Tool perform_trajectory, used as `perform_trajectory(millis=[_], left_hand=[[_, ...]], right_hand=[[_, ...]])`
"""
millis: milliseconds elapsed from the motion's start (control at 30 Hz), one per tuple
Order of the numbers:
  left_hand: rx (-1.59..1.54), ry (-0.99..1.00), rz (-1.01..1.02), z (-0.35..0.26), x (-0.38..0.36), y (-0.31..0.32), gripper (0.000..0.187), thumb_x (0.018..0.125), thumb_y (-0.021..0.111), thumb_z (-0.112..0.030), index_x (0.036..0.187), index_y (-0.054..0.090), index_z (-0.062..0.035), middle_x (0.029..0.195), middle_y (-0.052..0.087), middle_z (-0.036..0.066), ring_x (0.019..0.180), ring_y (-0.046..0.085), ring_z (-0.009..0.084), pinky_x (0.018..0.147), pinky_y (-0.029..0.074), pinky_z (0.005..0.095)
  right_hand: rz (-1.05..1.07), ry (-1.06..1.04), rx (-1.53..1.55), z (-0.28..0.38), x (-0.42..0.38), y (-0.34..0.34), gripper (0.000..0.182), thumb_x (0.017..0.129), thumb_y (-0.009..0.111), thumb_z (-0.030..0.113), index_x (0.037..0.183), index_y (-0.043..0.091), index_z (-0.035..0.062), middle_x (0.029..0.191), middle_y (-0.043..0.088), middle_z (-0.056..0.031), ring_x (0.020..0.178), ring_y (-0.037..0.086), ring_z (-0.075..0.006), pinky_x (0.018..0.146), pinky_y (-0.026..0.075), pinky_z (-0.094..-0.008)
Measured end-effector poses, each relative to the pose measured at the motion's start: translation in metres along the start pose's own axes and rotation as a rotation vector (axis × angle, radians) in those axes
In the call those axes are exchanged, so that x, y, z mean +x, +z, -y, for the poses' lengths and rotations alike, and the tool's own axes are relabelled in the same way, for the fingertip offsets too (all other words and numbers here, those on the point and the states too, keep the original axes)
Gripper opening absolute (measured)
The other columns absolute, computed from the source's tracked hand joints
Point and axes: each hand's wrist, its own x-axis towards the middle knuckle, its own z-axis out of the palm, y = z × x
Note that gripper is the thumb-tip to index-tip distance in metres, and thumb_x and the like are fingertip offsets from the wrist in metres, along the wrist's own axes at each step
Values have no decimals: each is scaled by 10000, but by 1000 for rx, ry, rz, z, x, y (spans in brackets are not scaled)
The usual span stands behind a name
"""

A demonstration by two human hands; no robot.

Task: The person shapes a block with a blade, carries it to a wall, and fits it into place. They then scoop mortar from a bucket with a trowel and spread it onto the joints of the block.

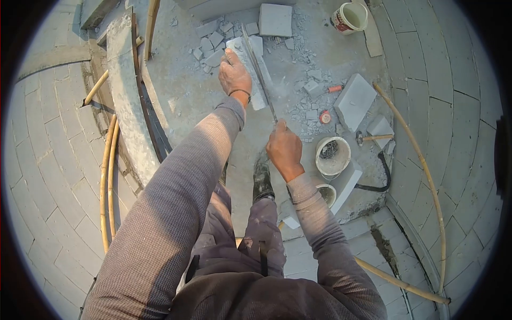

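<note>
My left hand (234, 77) is closed at the left edge of a long, pale concrete block (255, 88), its fingers bent against the top face. In my right hand (285, 149) is the near end of a long, narrow metal blade (255, 64), gripped in a closed fist. The blade slants up and away, overlapping the block along its right side in this view. Its handle is hidden inside my fist. Broken block pieces (215, 39) and pale dust lie around the block's far end.
A square block (275, 20) lies at the far side, with a white bucket (353, 17) at far right. Nearer are another block (355, 101), a hammer (373, 138) and a bucket of dark bits (333, 156). A curved concrete piece (125, 80) leans at left; bamboo poles (108, 176) stand beside it.
</note>
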Motion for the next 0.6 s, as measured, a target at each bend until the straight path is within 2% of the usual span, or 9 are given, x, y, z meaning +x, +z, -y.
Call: perform_trajectory(millis=[67,167,233,267,333,367,433,567,600], left_hand=[[52,3,9,-3,-1,-1,717,1096,293,-542,1067,695,51,990,715,268,1006,691,428,918,516,502],[93,27,-15,-8,-7,2,720,1098,289,-537,1060,700,53,974,713,278,1019,682,446,923,504,517],[75,42,-50,-8,-7,6,712,1101,286,-524,1068,698,56,985,717,277,1023,680,455,928,502,515],[78,41,-48,-8,-8,4,712,1101,286,-524,1068,698,56,985,717,277,1023,680,455,928,502,515],[32,28,-31,-8,-5,7,701,1101,290,-514,1077,695,58,1010,716,281,1028,679,454,932,502,511],[26,39,-27,-7,-5,7,701,1101,290,-514,1077,695,58,1010,716,281,1028,679,454,932,502,511],[95,34,5,-4,-4,2,698,1100,291,-510,1090,688,64,1037,712,284,1040,677,454,935,498,510],[108,19,-1,2,0,-2,705,1100,288,-516,1099,683,67,1048,710,286,1045,675,453,933,493,512],[100,-6,-6,-1,-3,-5,709,1101,289,-520,1092,683,70,1029,710,282,1025,678,448,927,492,509]], right_hand=[[95,13,-58,-6,2,-1,244,878,654,72,1060,538,-41,770,651,-218,653,679,-428,552,537,-489],[-41,-28,47,11,2,-28,234,878,652,75,1051,545,-41,763,651,-219,647,679,-430,560,543,-488],[-305,-46,157,21,0,-36,222,886,644,89,1041,553,-41,799,671,-242,666,688,-439,574,544,-507],[-303,-43,159,18,1,-31,222,886,644,89,1041,553,-41,799,671,-242,666,688,-439,574,544,-507],[-121,-6,36,3,9,-16,221,885,644,88,1037,554,-44,790,666,-243,659,685,-438,565,540,-505],[-134,-7,35,-4,9,-13,221,885,644,88,1037,554,-44,790,666,-243,659,685,-438,565,540,-505],[55,-27,8,-10,17,-13,201,937,643,97,1023,537,-50,661,628,-247,588,636,-473,527,481,-527],[-35,-23,123,10,16,-37,196,929,632,86,1037,548,-54,678,643,-249,604,644,-479,543,498,-540],[-179,-38,175,17,15,-40,187,925,632,84,1031,551,-48,686,648,-250,619,651,-478,550,501,-540]])
